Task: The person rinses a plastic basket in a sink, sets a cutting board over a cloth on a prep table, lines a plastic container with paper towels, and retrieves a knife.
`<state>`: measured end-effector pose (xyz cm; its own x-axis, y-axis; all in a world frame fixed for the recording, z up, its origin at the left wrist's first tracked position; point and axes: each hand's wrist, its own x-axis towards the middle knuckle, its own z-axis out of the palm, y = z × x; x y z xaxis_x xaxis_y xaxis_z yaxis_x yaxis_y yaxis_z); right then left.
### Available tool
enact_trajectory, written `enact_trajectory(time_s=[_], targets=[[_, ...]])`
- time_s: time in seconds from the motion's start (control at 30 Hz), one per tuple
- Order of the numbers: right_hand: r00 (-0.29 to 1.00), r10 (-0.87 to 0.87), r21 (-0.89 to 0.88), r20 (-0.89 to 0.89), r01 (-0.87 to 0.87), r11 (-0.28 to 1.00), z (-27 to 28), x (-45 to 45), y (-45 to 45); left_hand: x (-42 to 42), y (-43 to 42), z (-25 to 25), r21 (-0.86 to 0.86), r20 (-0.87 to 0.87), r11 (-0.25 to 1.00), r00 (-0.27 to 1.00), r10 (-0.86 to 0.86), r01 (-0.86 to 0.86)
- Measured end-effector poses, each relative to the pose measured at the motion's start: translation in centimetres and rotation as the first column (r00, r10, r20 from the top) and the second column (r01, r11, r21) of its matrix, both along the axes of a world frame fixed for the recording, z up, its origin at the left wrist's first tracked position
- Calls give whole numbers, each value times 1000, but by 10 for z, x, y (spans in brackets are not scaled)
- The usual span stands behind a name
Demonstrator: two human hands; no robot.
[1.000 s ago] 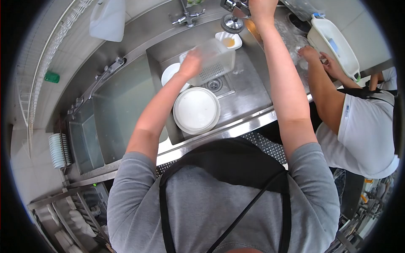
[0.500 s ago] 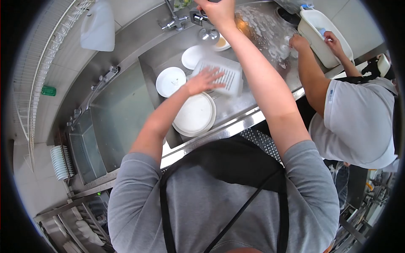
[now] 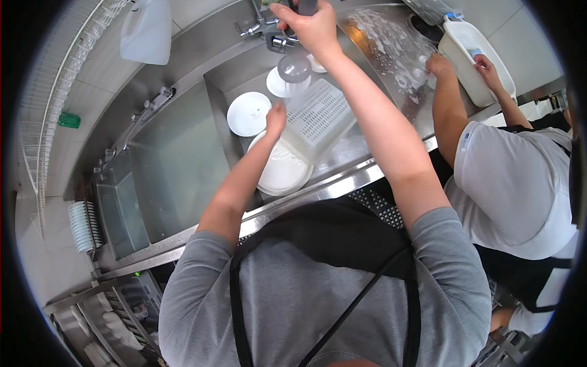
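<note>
My right hand [image 3: 313, 27] is wrapped round the handle of a spray head [image 3: 294, 67], with water coming down from it into the sink [image 3: 361, 131]. Below the spray lies a white perforated basket [image 3: 315, 113], its slotted bottom showing and tilted. My left hand [image 3: 276, 119] is at the basket's left edge, its fingers closed on it. Partly under the basket are stacked large white plates [image 3: 280, 174]. A white bowl [image 3: 249, 114] is left of my left hand, and another white dish [image 3: 282, 82] sits behind the basket.
At the left is a water-filled basin [image 3: 180, 162]. A co-worker's hands [image 3: 438, 64] are over the soapy counter [image 3: 388, 52] and a white tub [image 3: 471, 67] at the right. A plastic jug [image 3: 147, 33], a wire rack [image 3: 52, 104] and upright plates [image 3: 81, 226] are at the left.
The basket has turned, its slotted bottom now facing up. My left hand has gone from spread over the basket to closed at its left edge. The spray head has moved left since the first frame.
</note>
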<state>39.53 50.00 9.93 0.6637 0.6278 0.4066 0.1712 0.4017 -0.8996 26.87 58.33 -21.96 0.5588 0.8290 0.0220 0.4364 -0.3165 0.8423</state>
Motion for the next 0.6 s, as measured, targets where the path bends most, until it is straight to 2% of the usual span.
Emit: enact_trajectory(time_s=[0.03, 0.07, 0.1, 0.13, 0.17, 0.2, 0.27, 0.3, 0.33, 0.43, 0.47, 0.5, 0.53, 0.57, 0.6], targets=[[1000, -1, -4, 1, 1, 1000, -1, 0, -1, 19, 7, 16, -501, 122, 855, 966, 227, -137], [1000, 26, -18, -18, -26, 999, -2, 0, -2, 36, 11, 34, -874, 110, 466, 876, 469, -140], [998, 52, -30, -37, -53, 998, -2, 0, -4, 49, 17, 33, -875, 111, 464, 877, 468, -137], [998, 49, -32, -34, -50, 998, -5, 4, -5, 62, 24, 32, -904, 209, 427, 896, 393, 24], [997, -30, -7, 69, 31, 999, -7, 10, -6, 71, 26, 29, -909, 312, 374, 894, 321, 182], [980, -110, 25, 167, 108, 994, -9, 16, -8, 82, 19, 38, -908, 340, 358, 883, 324, 218], [969, -147, -30, 197, 155, 987, -5, 28, -19, 101, 4, 59, -891, 396, 350, 874, 281, 290], [957, -179, -81, 229, 202, 976, -2, 33, -24, 112, 10, 40, -891, 395, 349, 875, 278, 291], [976, -146, -50, 159, 156, 987, 0, 36, -27, 129, 22, 3, -651, 503, 640, 863, -38, 408], [966, -189, -12, 176, 194, 981, -3, 43, -35, 133, -16, 57, -463, 402, 755, 869, -287, 464], [957, -205, 4, 205, 209, 978, -3, 43, -37, 133, -26, 74, -734, 464, 561, 886, 2, 383], [956, -211, 3, 204, 215, 977, -2, 41, -41, 137, -30, 74, -905, 403, 266, 867, 292, 331], [970, -165, -58, 178, 178, 982, 0, 38, -44, 139, -33, 71, -906, 402, 263, 869, 288, 332], [982, -120, -117, 149, 138, 984, 1, 36, -46, 141, -36, 69, -875, 446, 324, 859, 250, 360], [967, -169, -90, 190, 188, 978, 0, 35, -45, 141, -39, 69, -838, 488, 383, 847, 210, 388]])
